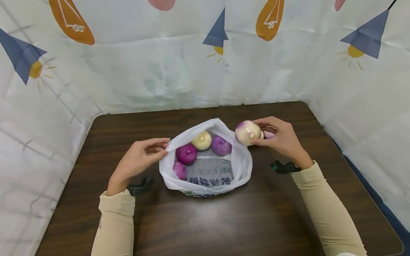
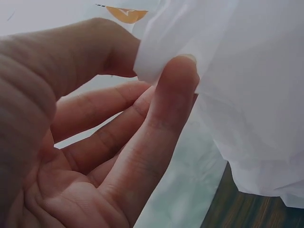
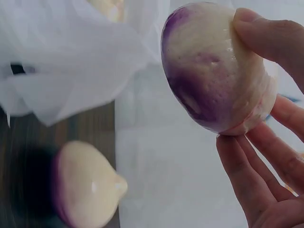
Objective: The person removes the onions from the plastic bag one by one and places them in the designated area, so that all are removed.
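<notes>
A white plastic bag (image 1: 205, 185) stands on the table with its mouth wide. Its left rim (image 2: 166, 28) is pinched between thumb and fingers of my left hand (image 1: 141, 156). Just outside the bag's right rim, my right hand (image 1: 278, 137) grips a glossy white-and-purple turnip (image 3: 213, 66) by its sides. Inside the bag lie several similar round pieces: a pale yellow one (image 1: 202, 140), a dark purple one (image 1: 186, 154), a lighter purple one (image 1: 221, 145) and another purple one (image 1: 179, 170) at the left. Another turnip (image 3: 88, 185) rests on the table, mostly hidden behind my right hand in the head view.
The dark wooden table (image 1: 211, 227) has a white printed curtain (image 1: 179, 74) along its back and sides. Dark printed characters (image 1: 209, 181) show through the bag's floor. Black wrist straps (image 1: 283, 167) sit on both wrists.
</notes>
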`<state>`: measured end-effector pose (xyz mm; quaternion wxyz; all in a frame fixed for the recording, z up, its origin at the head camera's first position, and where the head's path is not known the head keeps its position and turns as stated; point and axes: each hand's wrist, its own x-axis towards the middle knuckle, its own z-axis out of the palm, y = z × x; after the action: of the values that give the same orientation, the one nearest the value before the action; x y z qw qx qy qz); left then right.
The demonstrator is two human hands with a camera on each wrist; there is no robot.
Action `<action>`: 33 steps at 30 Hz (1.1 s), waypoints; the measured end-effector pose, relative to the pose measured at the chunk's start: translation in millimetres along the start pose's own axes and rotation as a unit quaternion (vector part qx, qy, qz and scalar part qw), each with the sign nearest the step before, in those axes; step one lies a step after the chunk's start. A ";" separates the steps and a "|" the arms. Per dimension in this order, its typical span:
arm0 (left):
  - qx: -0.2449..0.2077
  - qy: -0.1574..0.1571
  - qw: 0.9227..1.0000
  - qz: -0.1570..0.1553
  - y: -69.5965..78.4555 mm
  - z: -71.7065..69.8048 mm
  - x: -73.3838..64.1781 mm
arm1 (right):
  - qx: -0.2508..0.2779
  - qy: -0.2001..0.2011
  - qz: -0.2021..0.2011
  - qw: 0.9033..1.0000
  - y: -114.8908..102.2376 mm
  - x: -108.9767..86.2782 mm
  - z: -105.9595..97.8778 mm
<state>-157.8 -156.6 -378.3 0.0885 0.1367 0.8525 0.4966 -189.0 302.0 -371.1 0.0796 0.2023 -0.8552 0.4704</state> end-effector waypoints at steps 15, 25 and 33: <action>-0.001 0.012 1.000 -0.007 0.5 -2.0 -0.8 | 0.018 0.090 0.054 0.994 25.9 -18.0 -40.9; 0.003 0.015 1.000 0.004 2.1 -0.9 -0.1 | 0.021 0.147 0.088 0.985 48.9 -33.1 -61.1; 0.006 0.016 1.000 0.011 2.7 2.0 0.5 | 0.063 0.197 0.102 0.973 75.1 -43.3 -71.0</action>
<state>-157.3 -153.5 -377.0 0.0684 0.1381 0.8551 0.4950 -185.3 408.8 -404.6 0.1851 0.0219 -0.8078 0.5592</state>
